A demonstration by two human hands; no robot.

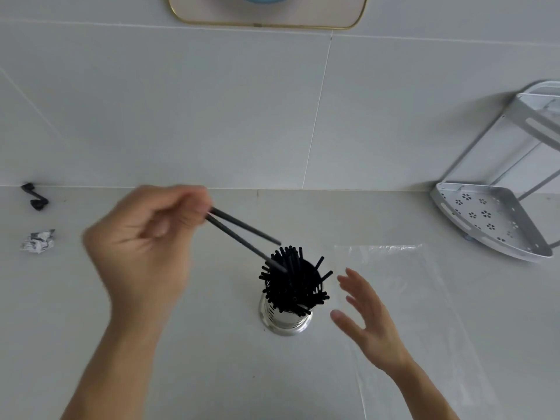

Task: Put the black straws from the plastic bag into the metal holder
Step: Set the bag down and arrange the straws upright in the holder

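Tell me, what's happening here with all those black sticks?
A person is filling a metal holder with black straws. The left hand pinches two straws and points their tips down at the bunch already standing in the holder. The right hand is open beside the holder, touching nothing. The plastic bag lies flat on the counter to the right and looks empty, so these may be the last ones.

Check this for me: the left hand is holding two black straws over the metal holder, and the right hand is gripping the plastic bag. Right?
Not quite. The head view shows the right hand open beside the metal holder, above the plastic bag but gripping nothing. The left hand does hold two black straws over the holder.
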